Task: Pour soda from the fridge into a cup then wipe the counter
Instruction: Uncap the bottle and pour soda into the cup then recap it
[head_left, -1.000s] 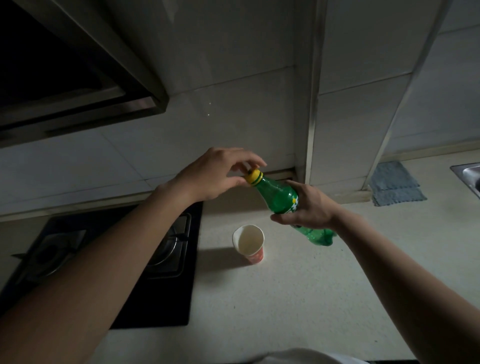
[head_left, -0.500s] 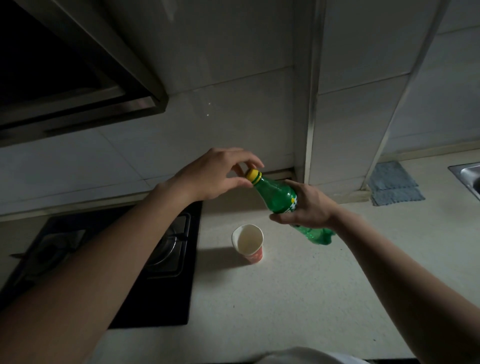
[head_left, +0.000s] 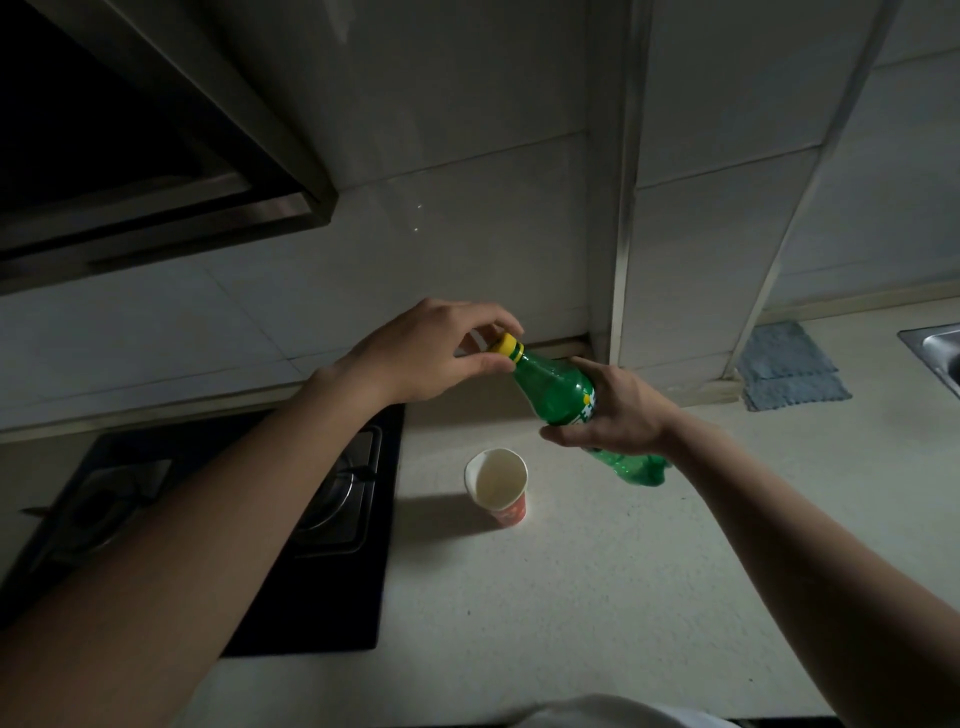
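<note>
I have the right hand (head_left: 618, 410) wrapped round the middle of the green soda bottle (head_left: 556, 387), fingers curled behind it and thumb underneath. It holds the bottle in the air at a tilt, neck up toward the left hand and base down beside the right wrist. The left hand (head_left: 421, 353) pinches the yellow cap (head_left: 506, 347) between thumb and curled fingers; the cap sits on the neck.

Below the gap between the two hands, the paper cup (head_left: 498, 480) stands upright on the pale table (head_left: 571, 597), clear of the bottle. I cannot tell whether it holds any liquid.

Under the left forearm is the black gas hob (head_left: 322, 519). Well to the right of the right hand a folded blue-grey cloth (head_left: 789, 366) lies on the table against the wall, with a steel sink (head_left: 940, 348) corner further right.
</note>
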